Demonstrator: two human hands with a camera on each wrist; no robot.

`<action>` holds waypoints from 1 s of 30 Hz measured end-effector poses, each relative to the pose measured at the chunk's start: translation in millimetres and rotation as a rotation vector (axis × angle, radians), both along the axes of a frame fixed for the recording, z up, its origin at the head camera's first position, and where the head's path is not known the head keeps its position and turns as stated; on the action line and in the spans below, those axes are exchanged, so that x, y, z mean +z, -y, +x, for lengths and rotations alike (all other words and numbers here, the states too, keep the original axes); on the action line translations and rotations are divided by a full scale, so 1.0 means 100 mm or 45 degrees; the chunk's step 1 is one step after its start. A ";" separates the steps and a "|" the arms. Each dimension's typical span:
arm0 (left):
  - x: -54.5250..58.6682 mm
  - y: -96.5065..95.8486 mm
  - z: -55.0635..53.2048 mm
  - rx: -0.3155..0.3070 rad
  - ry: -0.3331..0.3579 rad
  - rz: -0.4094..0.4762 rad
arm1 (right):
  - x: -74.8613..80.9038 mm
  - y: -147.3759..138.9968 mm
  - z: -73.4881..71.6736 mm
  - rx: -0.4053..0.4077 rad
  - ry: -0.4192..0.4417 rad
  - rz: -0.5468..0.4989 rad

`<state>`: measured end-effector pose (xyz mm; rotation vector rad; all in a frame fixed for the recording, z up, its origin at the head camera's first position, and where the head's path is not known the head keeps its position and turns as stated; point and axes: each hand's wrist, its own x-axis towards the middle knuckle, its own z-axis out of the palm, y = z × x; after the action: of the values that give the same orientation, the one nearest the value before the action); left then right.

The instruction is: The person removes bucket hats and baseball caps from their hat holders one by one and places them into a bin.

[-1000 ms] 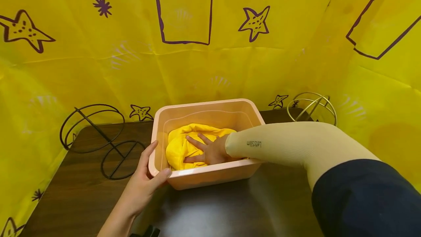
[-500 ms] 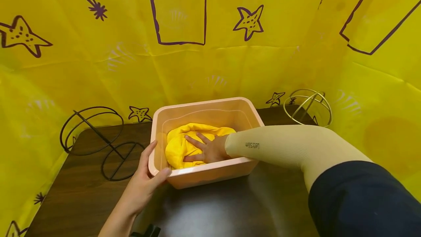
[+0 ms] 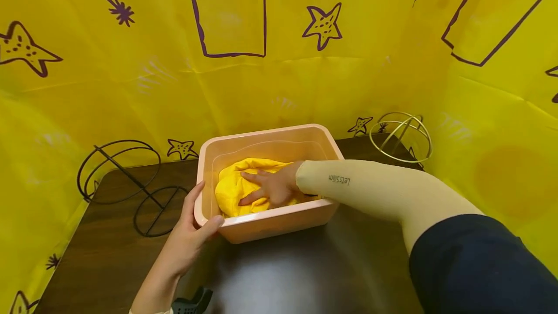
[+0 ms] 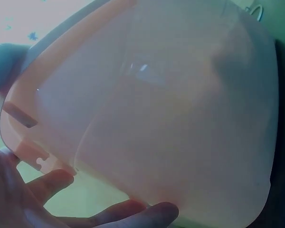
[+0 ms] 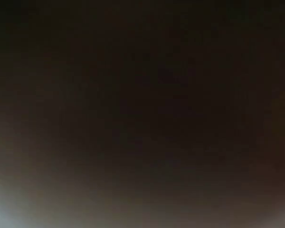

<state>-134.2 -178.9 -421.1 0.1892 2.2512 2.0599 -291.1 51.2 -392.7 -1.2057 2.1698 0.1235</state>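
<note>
A pale pink plastic bin stands on the table, with a bunched yellow cloth lying inside it. My left hand grips the bin's left front corner, thumb over the rim and fingers along the outside. The left wrist view shows fingers of this hand against the translucent wall of the bin. Inside the bin, my right hand rests on the cloth with spread fingers, palm down; part of it is hidden by the front rim. The right wrist view is dark and blurred.
A black wire stand is left of the bin on the dark wooden table. At the back right stands a gold wire stand. Yellow sheeting with drawn starfish surrounds the table. A dark strap-like object shows at the bottom edge.
My right hand has shifted slightly toward the back of the bin, its back more raised over the cloth. The left hand keeps its hold on the corner. The head view has drifted slightly.
</note>
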 end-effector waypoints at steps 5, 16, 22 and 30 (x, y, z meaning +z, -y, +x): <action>-0.02 0.07 -0.08 -0.015 0.052 0.014 | 0.60 -0.13 -0.04 -0.143 0.093 -0.237; -0.01 0.19 -0.16 0.084 -0.095 -0.399 | 1.00 -1.27 0.74 -0.711 -0.616 -0.990; 0.09 0.25 -0.10 0.162 -0.161 -0.808 | 0.64 -1.44 0.95 -0.986 -0.810 -0.928; 0.22 0.23 0.01 0.174 -0.237 -1.122 | 0.41 -1.43 1.12 -1.213 -0.766 -0.641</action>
<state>-133.4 -201.9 -399.3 0.1609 3.0925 0.9347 -179.3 194.1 -351.7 -0.2223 3.2014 -0.5585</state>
